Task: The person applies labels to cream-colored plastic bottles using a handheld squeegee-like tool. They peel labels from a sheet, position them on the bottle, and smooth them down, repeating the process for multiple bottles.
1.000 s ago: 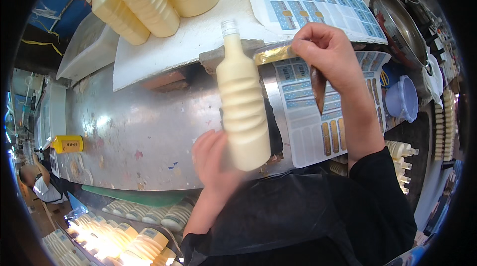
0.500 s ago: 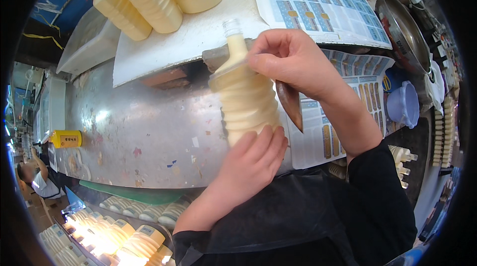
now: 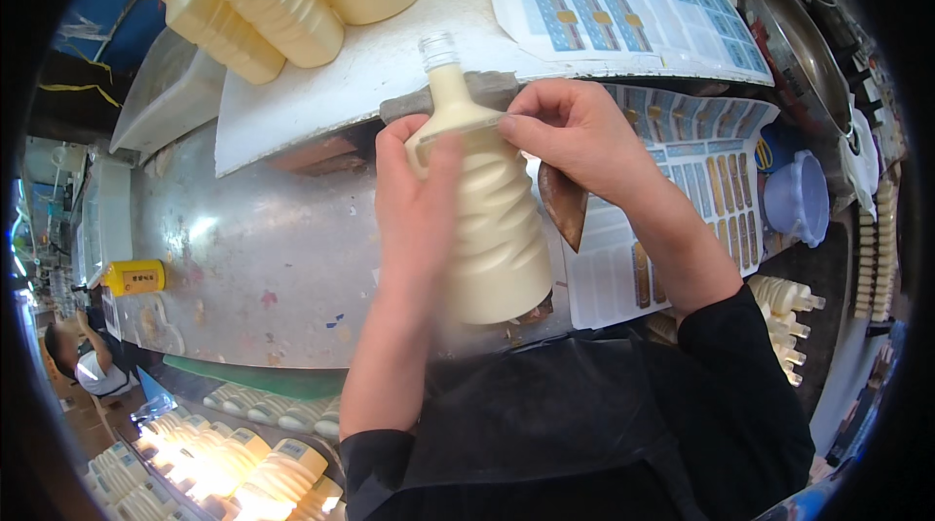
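A cream bottle [image 3: 492, 229] with wavy ridges and a clear threaded neck lies on the metal worktop, its neck end at a grey block [image 3: 492, 88]. Across its shoulder runs a thin greyish strip [image 3: 467, 129]. My right hand [image 3: 575, 131] pinches the strip's right end between thumb and fingers. Below that palm juts a brown pointed blade-like tool [image 3: 563, 209]; its other end is hidden by the hand. My left hand [image 3: 414, 180], partly blurred, closes at the strip's left end, with thumb and fingers against the bottle's shoulder.
Blue-and-gold label sheets [image 3: 604, 5] lie on a white board [image 3: 292, 102] behind, with more sheets [image 3: 672, 190] at right. Cream bottles [image 3: 273, 0] stand back left. A purple bucket [image 3: 799, 200], metal pan [image 3: 794, 44] and yellow container [image 3: 134, 278] are around. Another person [image 3: 93, 355] sits far left.
My left hand has moved up from the bottle's base to its shoulder, at the strip's left end. The right hand has shifted slightly right and down, keeping its pinch.
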`<state>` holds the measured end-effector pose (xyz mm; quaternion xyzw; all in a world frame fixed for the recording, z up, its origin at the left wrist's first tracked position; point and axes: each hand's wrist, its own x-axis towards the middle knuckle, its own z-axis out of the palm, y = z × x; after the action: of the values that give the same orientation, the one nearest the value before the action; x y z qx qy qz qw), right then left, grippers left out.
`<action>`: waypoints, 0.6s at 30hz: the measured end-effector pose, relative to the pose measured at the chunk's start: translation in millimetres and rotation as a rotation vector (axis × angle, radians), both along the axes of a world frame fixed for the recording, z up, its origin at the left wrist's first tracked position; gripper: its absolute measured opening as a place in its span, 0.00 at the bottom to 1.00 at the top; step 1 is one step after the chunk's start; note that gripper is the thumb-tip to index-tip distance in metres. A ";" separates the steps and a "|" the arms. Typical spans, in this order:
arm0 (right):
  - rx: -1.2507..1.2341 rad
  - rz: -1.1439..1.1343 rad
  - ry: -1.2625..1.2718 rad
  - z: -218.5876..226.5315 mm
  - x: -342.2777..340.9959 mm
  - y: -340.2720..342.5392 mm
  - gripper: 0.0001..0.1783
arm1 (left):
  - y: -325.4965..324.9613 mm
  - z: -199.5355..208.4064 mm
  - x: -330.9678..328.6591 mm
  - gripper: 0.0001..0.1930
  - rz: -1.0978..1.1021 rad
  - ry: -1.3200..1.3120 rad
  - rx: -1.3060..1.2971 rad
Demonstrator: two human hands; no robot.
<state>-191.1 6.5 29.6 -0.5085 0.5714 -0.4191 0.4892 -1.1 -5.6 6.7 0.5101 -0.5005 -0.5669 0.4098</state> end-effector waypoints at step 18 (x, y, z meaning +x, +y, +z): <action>-0.054 -0.050 0.125 0.6 7.2 5.1 0.12 | 2.6 -13.9 8.3 0.18 -0.039 0.179 -0.015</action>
<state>-183.9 11.6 30.3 -0.5321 0.6018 -0.4140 0.4282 7.1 -3.0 -7.3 0.4443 -0.4759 -0.6143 0.4457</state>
